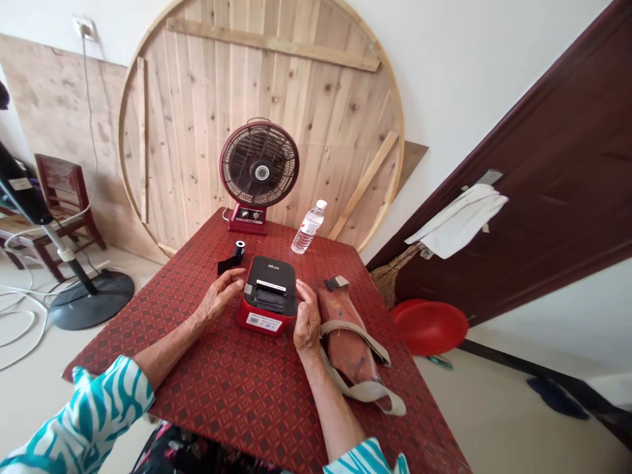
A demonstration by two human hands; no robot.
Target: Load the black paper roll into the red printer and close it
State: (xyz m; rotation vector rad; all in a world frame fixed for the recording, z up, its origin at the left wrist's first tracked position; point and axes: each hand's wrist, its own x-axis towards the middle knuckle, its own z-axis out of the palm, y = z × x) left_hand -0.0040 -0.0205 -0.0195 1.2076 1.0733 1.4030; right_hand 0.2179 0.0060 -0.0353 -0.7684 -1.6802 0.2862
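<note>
A small red and black printer [270, 295] stands on the red patterned table [207, 388], its dark lid down and a white label on its near side. My left hand [222, 295] is at the printer's left side, fingers apart and reaching toward its edge, holding nothing. On the other side, my right hand [307, 317] rests against or very near the printer's right wall, fingers extended upward and nothing in it. Just behind my left hand lies a black ribbon roll [230, 261] with a white-ended core [239, 247].
Toward the back of the table are a red fan [259, 172] and a clear water bottle [309, 228]. A brown bag [351, 342] with pale straps lies right of my right hand. A red basin [429, 328] is beyond the table's right edge; a black stand base [91, 299] is left.
</note>
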